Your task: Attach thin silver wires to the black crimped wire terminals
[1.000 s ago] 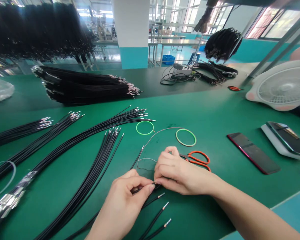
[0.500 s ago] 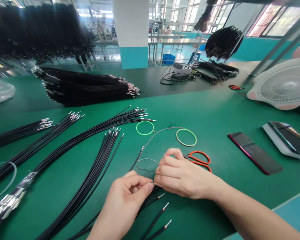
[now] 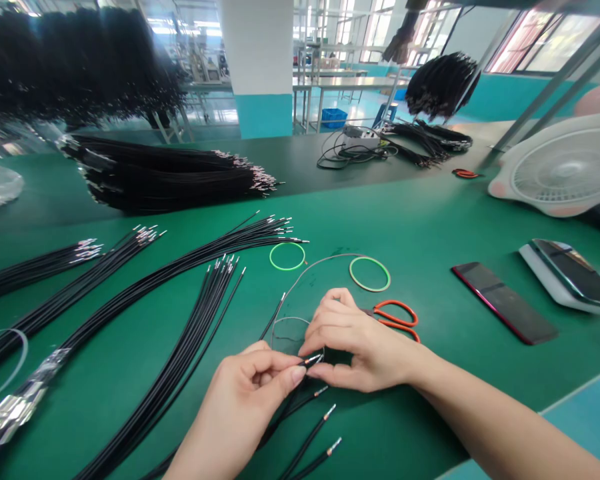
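Between thumb and forefinger, my left hand (image 3: 260, 387) pinches a black cable (image 3: 307, 362) just behind its bare silvery end, which points right. My right hand (image 3: 357, 343) is around that end, thumb and forefinger parted above and below it; whether they touch it I cannot tell. A thin grey wire (image 3: 293, 291) curves behind my hands toward a green ring (image 3: 370, 260). Just beyond the right hand lies a pair of orange-handled cutters (image 3: 397, 313), partly hidden. Several loose black cables (image 3: 325, 417) with stripped ends lie below my hands.
Bundles of black cables (image 3: 180, 360) cover the left of the green table (image 3: 420, 233). A second green ring (image 3: 287, 256) lies ahead. To the right are a phone (image 3: 503, 300), another device (image 3: 575, 270) and a white fan (image 3: 565, 167). A large cable bundle (image 3: 170, 177) lies behind.
My right thumb and forefinger have parted from their pinch, so the silvery cable end now shows between them. The left hand keeps its pinch. The view has shifted slightly.
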The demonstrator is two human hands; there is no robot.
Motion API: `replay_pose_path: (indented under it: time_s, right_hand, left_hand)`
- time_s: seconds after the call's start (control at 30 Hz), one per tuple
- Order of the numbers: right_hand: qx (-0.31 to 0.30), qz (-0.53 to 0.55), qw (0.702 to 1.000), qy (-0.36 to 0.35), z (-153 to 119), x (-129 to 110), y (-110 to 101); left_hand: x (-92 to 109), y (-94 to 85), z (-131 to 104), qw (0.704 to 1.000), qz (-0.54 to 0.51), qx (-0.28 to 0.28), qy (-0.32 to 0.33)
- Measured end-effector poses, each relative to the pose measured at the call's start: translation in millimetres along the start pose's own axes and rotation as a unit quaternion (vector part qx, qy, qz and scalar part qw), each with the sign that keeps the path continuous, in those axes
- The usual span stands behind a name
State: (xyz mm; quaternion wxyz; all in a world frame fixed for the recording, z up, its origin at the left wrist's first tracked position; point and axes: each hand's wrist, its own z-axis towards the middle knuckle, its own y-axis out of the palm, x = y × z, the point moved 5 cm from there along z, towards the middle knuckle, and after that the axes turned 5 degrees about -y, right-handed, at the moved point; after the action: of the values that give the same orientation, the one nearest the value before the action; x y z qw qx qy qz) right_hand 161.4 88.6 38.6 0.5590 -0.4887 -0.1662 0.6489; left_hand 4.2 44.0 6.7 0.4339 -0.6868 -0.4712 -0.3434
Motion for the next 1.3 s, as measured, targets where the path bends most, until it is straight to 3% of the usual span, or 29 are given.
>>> replay_pose_path:
  time_s: [0.13,0.3,0.57,0.7,0.8,0.9,1.03,1.3]
  right_hand:
    - [0.023,0.025,0.999,-0.004,0,2,1]
    - [0.032,0.011,0.999,-0.026,-1,2,0]
    - [0.004,-0.144,0.983,-0.115,-3,-22,-3]
    - [0.035,-0.207,0.968,-0.135,-5,-27,-3]
    - [0.091,-0.117,0.986,-0.074,-4,-16,-7]
    - [0.109,0.027,0.993,0.043,-1,0,-7]
    - [0.070,0.142,0.974,0.162,1,7,-1]
    - [0.006,0.252,0.936,0.248,0,7,14]
  left_hand:
    - [1,1.9,0,0.999,-0.043,0.000,-0.010]
    - [-3,4.1,0,0.993,-0.093,-0.005,-0.074]
    - [-9,5.3,-4,0.987,-0.057,-0.071,-0.131]
    - [-9,3.3,-2,0.983,-0.088,-0.094,-0.127]
    - [-5,0.5,0,0.988,-0.089,-0.076,-0.102]
    - [-2,-1.7,3,0.991,-0.101,-0.038,-0.074]
    - [0,-3.2,4,0.992,-0.119,0.000,-0.051]
    - [4,-5.9,-1,0.996,-0.045,0.053,0.054]
